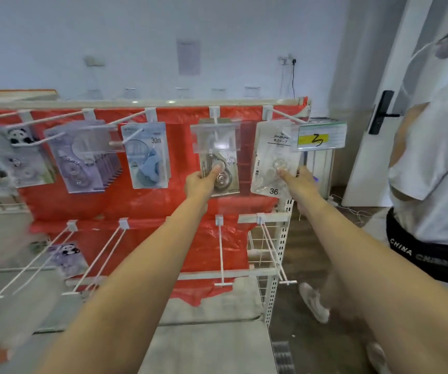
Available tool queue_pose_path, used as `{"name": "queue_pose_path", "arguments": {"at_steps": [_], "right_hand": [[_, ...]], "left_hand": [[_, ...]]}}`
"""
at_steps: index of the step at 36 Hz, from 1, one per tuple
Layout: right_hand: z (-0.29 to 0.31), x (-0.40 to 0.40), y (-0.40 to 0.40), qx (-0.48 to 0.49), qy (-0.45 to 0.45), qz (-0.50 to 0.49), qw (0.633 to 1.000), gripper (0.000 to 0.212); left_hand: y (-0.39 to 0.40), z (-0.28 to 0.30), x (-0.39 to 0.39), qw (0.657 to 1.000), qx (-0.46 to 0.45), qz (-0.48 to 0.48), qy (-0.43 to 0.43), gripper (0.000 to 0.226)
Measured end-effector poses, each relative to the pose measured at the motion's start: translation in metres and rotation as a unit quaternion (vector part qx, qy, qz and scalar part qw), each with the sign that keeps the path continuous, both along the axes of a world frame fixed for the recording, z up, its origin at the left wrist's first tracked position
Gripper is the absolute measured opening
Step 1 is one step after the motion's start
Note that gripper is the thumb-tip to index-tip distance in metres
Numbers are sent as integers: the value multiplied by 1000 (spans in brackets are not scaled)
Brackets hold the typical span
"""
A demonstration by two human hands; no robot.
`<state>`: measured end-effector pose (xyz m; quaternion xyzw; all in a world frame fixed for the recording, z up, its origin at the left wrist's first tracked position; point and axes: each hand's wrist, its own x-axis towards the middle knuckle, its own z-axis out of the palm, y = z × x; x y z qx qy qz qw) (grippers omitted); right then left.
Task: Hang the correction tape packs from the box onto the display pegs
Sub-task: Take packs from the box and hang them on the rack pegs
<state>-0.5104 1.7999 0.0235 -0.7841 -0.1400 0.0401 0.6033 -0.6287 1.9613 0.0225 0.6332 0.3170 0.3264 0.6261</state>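
My left hand (204, 180) grips the lower left of a clear correction tape pack (224, 171) hanging under a transparent label holder on an upper peg (214, 114). My right hand (297, 178) pinches the lower right of a white-backed pack marked 36 (273, 160), which hangs on the rightmost upper peg (285, 116). Both arms reach straight out to the red-backed display rack (185, 206). No box is in view.
More packs hang to the left: a blue 30m pack (147, 157), purple packs (82, 160) and panda packs (20, 157). Bare lower pegs (221, 255) jut toward me. A price tag (317, 137) marked 3 sits at the right. A person (430, 184) stands close on the right.
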Motion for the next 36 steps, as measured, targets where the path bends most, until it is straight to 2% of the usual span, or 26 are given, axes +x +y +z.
{"name": "queue_pose_path", "arguments": {"at_steps": [10, 22, 28, 32, 36], "right_hand": [[-5, 44, 27, -44, -59, 7, 997, 53], [-9, 56, 49, -64, -81, -3, 995, 56], [-16, 48, 48, -43, -95, 8, 994, 56], [-17, 39, 45, -6, -90, 16, 996, 52], [-21, 25, 42, -23, -73, 20, 997, 50]], "left_hand": [[16, -8, 36, 998, 38, 46, -2, 29], [32, -13, 50, 996, 66, 58, 5, 33], [30, -15, 44, 997, 62, 43, 6, 34], [28, -22, 38, 998, 50, 26, 27, 44], [21, -28, 27, 997, 68, 9, 42, 27]]}}
